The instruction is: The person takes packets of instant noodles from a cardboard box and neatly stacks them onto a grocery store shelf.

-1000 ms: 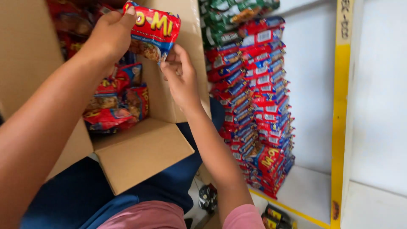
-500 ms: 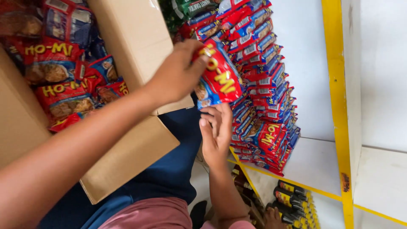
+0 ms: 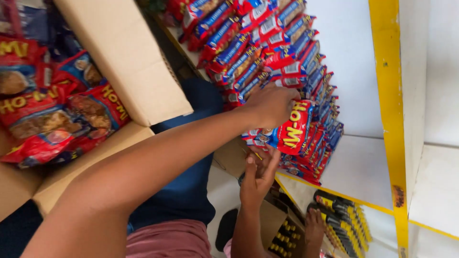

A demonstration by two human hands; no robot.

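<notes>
The red snack packet [image 3: 292, 130] has travelled from the cardboard box [image 3: 125, 62] to the shelf stack [image 3: 267, 43]; left hand [image 3: 270, 104] grips it from above, right hand [image 3: 258, 175] open-fingered beneath, steadying.

Bare forearms, pink shorts [image 3: 167, 241]

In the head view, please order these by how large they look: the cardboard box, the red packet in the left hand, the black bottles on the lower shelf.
1. cardboard box
2. red packet
3. black bottles, though they lie farther away
</notes>
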